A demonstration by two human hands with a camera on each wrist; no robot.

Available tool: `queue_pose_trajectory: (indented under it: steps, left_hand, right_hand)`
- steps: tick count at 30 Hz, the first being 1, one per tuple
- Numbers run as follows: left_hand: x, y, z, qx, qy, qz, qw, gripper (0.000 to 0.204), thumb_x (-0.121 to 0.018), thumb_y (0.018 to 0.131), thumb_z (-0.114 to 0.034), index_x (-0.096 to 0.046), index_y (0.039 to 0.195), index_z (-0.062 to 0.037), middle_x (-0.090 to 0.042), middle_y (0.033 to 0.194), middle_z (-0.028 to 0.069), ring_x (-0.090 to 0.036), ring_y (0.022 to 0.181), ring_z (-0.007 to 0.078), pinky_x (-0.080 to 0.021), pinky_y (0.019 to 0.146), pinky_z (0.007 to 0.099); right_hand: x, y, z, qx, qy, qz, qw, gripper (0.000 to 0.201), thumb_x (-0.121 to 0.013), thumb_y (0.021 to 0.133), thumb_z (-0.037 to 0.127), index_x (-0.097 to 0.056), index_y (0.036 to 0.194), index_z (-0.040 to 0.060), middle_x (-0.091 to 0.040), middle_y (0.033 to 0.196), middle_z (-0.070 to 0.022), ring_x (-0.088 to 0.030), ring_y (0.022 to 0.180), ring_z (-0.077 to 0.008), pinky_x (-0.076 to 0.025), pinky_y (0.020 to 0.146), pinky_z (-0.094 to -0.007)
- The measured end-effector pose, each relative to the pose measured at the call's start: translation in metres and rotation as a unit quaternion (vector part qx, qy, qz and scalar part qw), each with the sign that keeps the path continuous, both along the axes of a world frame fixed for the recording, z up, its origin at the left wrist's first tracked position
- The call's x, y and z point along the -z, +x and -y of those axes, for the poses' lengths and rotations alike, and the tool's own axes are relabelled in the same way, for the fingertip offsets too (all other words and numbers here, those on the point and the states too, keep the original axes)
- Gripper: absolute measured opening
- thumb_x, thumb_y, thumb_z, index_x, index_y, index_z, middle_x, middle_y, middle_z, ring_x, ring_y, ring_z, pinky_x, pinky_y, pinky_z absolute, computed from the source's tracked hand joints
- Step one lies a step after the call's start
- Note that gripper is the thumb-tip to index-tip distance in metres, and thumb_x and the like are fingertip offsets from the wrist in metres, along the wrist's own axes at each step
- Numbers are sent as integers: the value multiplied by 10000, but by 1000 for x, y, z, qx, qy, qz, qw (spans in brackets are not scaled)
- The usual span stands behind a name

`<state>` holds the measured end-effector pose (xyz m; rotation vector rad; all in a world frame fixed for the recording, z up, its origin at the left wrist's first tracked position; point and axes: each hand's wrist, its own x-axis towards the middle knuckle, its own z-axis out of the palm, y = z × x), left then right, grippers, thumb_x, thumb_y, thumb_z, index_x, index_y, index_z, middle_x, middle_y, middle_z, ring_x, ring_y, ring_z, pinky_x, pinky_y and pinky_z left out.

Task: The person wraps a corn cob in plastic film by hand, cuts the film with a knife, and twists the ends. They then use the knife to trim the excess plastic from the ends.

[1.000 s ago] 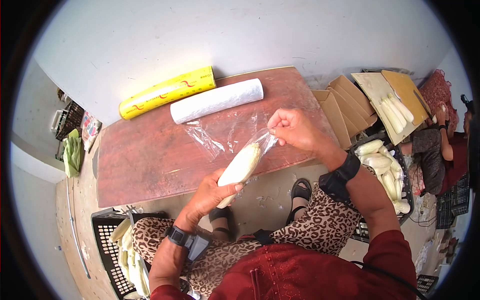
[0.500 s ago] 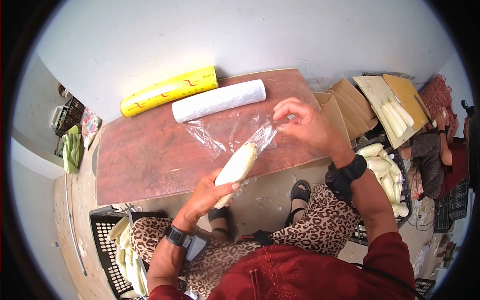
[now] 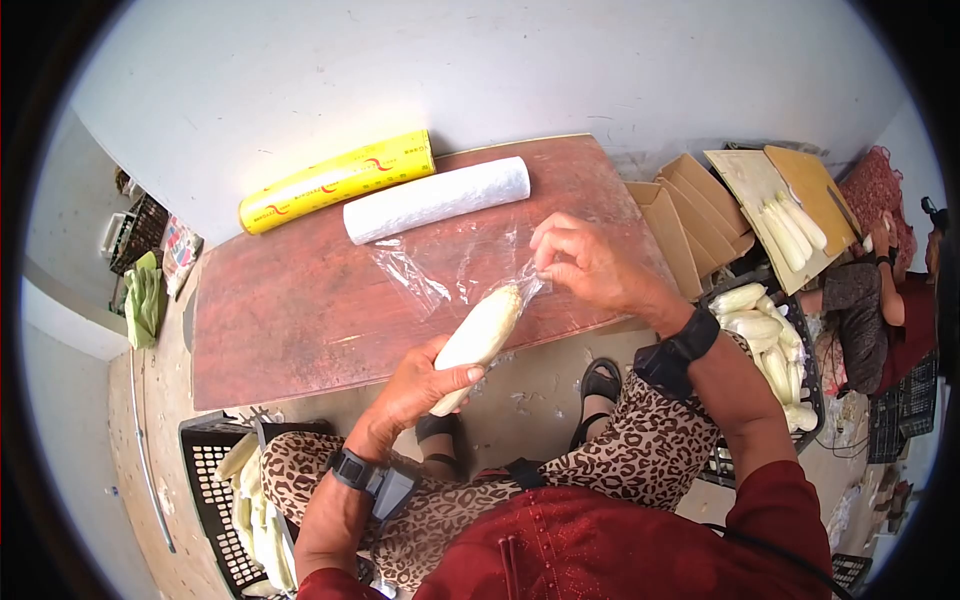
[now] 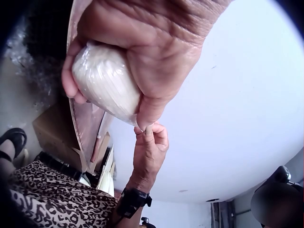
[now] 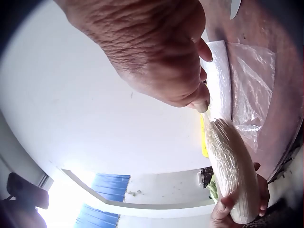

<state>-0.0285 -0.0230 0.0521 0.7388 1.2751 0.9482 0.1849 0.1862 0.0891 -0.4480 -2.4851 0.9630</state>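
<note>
One corn cob (image 3: pixel 480 335), pale and husked, is held tilted in the air just off the near edge of the worktop (image 3: pixel 290 320), its upper tip over that edge and its lower end over the floor. The cob's lower half is gripped by the left hand (image 3: pixel 420 385), whose fingers are curled round it with the thumb laid across the top; in the left wrist view the cob (image 4: pixel 107 80) is seen filling the palm. The clear film (image 3: pixel 470 262) gathered at the cob's tip is pinched by the right hand (image 3: pixel 585 262), whose fingers are closed narrowly on the twisted end; in the right wrist view the film is seen drawn tight round the cob (image 5: pixel 230 166). The rest of the one loose sheet lies crumpled on the worktop, close to the cob's tip. Two rolls are laid along the far edge, well apart from the hands: one white roll (image 3: pixel 435 199) and, behind it, one yellow boxed roll (image 3: pixel 335 181). A broad bare stretch of worktop is left to the left of the film. Two dark crates of cobs are seen, one by the left knee (image 3: pixel 215 500) and one to the right (image 3: pixel 805 345).
</note>
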Motion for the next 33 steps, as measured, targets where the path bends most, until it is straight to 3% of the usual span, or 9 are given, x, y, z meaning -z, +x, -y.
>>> queue_pose_trajectory:
  steps: [3, 5, 11, 15, 18, 21, 33]
  left_hand:
    - [9, -6, 3, 48, -1, -71, 996, 549, -810, 825, -299, -601, 1229, 8, -663, 935, 44, -609, 747, 92, -515, 637, 249]
    - [10, -4, 6, 44, -17, -44, 998, 558, -815, 819, -308, -608, 1228, 10, -665, 949, 39, -604, 771, 88, -511, 668, 251]
    - [8, -3, 3, 39, -21, -49, 998, 558, -825, 806, -319, -625, 1212, 8, -671, 971, 38, -606, 826, 90, -504, 713, 252]
    - [8, 0, 0, 37, 9, -66, 997, 587, -824, 801, -315, -598, 1233, 12, -668, 919, 54, -629, 715, 104, -526, 628, 241]
    - [6, -1, 2, 34, -6, -53, 998, 555, -828, 801, -316, -625, 1208, 2, -671, 960, 39, -607, 808, 89, -503, 694, 248]
    - [6, -3, 2, 30, -8, -20, 999, 576, -824, 802, -331, -613, 1227, -5, -664, 922, 35, -609, 764, 88, -509, 655, 245]
    - [-6, -5, 1, 15, -7, 17, 1000, 576, -807, 813, -359, -605, 1227, -13, -657, 903, 38, -618, 718, 96, -519, 615, 235]
  right_hand:
    - [-5, 5, -14, 57, -12, -2, 998, 69, -638, 848, 21, -593, 899, 33, -613, 1004, -59, -594, 940, -173, -485, 845, -322]
    - [-10, 9, -22, 91, -37, -6, 995, 86, -645, 860, 39, -601, 934, 32, -625, 1000, -45, -593, 948, -157, -486, 852, -323]
    - [-15, 5, 10, -9, -115, 45, 992, 227, -658, 890, 109, -596, 1088, 16, -639, 1075, -30, -588, 1008, -142, -481, 878, -314]
    - [-1, 1, 3, -28, -105, 151, 983, 100, -641, 895, 78, -631, 967, 9, -653, 948, -25, -581, 872, -110, -473, 757, -296]
    - [-1, 4, 4, -10, -134, 68, 989, 45, -623, 896, 47, -638, 896, 5, -641, 827, -14, -559, 776, -94, -453, 699, -279]
    - [-2, 5, -1, 5, -134, 58, 989, 45, -621, 892, 39, -642, 871, 5, -623, 767, -2, -546, 739, -76, -446, 679, -260]
    - [-23, 11, -10, 47, -122, 41, 991, 50, -637, 870, 37, -649, 833, 7, -620, 765, 12, -545, 737, -59, -442, 669, -251]
